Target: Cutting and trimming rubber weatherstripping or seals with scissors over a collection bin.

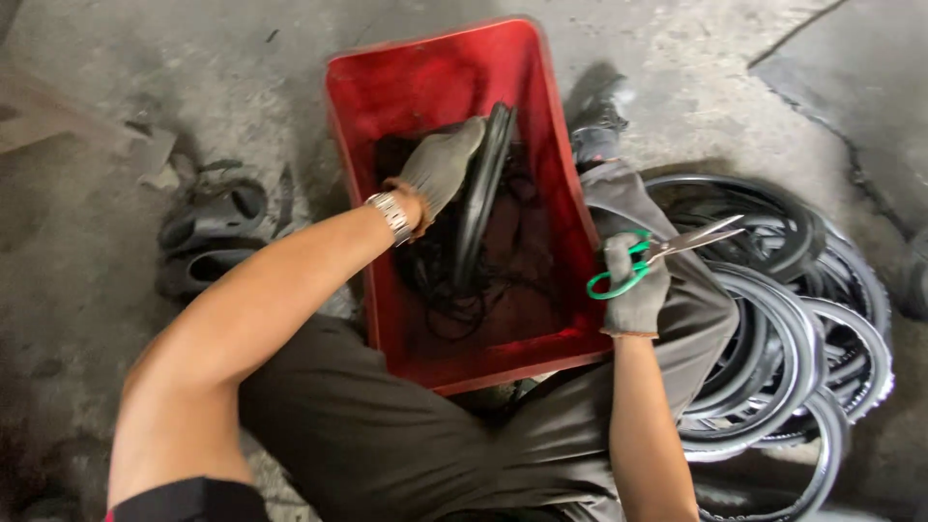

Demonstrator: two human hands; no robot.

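Scissors [657, 256] with green handles sit gripped in the gloved right hand [635, 290], blades pointing outward over the pile of black rubber rings [793, 338] that crowds the concrete floor [145, 58] off the right rim of the red crate [435, 72]. Inside that crate, the gloved left hand [440, 169] closes on a black rubber strip [483, 193] standing near the far edge, above tangled black trimmings [464, 290]. Bare floor lies open beyond the crate's far rim.

The crate [541, 126] is glossy red plastic, the gloves [440, 169] matt grey cloth, the tyres [773, 319] dull black rubber, the floor [145, 58] rough concrete.
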